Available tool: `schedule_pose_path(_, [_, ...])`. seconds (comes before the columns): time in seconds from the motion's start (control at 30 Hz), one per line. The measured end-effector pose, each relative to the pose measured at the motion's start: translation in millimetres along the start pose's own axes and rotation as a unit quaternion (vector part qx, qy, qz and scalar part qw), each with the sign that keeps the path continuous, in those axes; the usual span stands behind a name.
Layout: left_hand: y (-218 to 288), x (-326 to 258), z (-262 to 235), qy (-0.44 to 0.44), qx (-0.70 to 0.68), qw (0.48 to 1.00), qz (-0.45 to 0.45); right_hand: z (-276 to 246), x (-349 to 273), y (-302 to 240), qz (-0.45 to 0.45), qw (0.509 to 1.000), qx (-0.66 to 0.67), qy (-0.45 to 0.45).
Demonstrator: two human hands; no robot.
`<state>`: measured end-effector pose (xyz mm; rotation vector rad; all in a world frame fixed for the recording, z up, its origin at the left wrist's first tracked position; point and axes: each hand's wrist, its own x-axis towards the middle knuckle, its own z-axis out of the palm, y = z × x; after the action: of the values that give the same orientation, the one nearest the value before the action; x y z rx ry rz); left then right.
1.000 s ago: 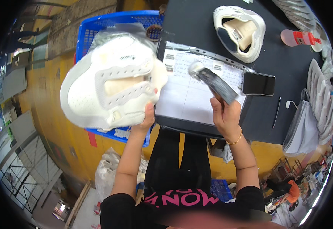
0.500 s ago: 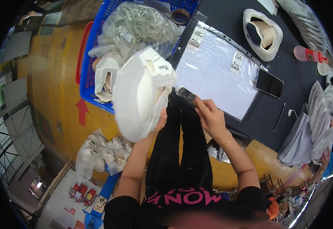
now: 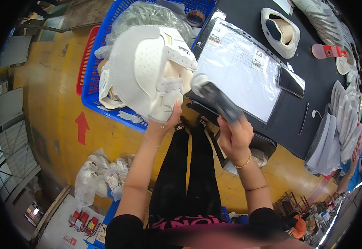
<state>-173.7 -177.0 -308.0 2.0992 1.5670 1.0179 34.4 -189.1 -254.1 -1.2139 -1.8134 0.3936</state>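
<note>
My left hand [image 3: 167, 121] grips a white shoe upper [image 3: 137, 68] by its lower edge and holds it up in front of the blue basket. The upper's perforated side and lacing opening show, with its fuller, rounded edge to the left. My right hand [image 3: 236, 139] is closed round a black-handled tool [image 3: 221, 101] with a pale, rounded head. That head is close to the upper's right side; blur hides its exact kind and whether it touches.
The blue basket [image 3: 90, 89] holds bagged pieces and a tape roll [image 3: 195, 18]. On the dark table lie a plastic-covered sheet [image 3: 231, 70], phone [image 3: 292, 82], another white upper [image 3: 280, 33], pink-red bottle [image 3: 328, 51], pen [image 3: 304, 119] and stacked grey pieces [image 3: 341, 120]. Someone's hand [image 3: 355, 151] shows far right.
The shoe upper has turned, bringing its perforated side and lacing opening into view, and moved up and left. My right hand has moved slightly down and right, the tool swinging with it.
</note>
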Motion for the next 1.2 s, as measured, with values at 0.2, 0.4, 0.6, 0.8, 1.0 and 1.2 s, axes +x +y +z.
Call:
schedule_pose_path(0.2, [-11,6,1,0.077,-0.008,0.994,0.081,16,0,-6,0.112,0.985,-0.067,-0.112])
schedule_pose_path(0.4, [-17,7,-2,0.023,-0.062,0.996,0.054,21,-9,-8,0.092,0.995,-0.033,-0.023])
schedule_pose_path(0.6, [-7,21,-9,-0.021,-0.140,0.986,-0.086,12,-3,-4,0.013,0.996,-0.029,0.083])
schedule_pose_path(0.8, [2,37,-19,-0.020,-0.189,0.976,-0.107,25,15,-7,0.119,0.988,-0.070,-0.069])
schedule_pose_path(1.0, [4,38,-21,-0.060,-0.211,0.961,-0.170,21,17,-5,0.089,0.982,-0.126,-0.113])
schedule_pose_path(1.2, [4,44,-26,-0.066,-0.222,0.957,-0.176,26,19,-6,0.065,0.995,-0.076,0.021])
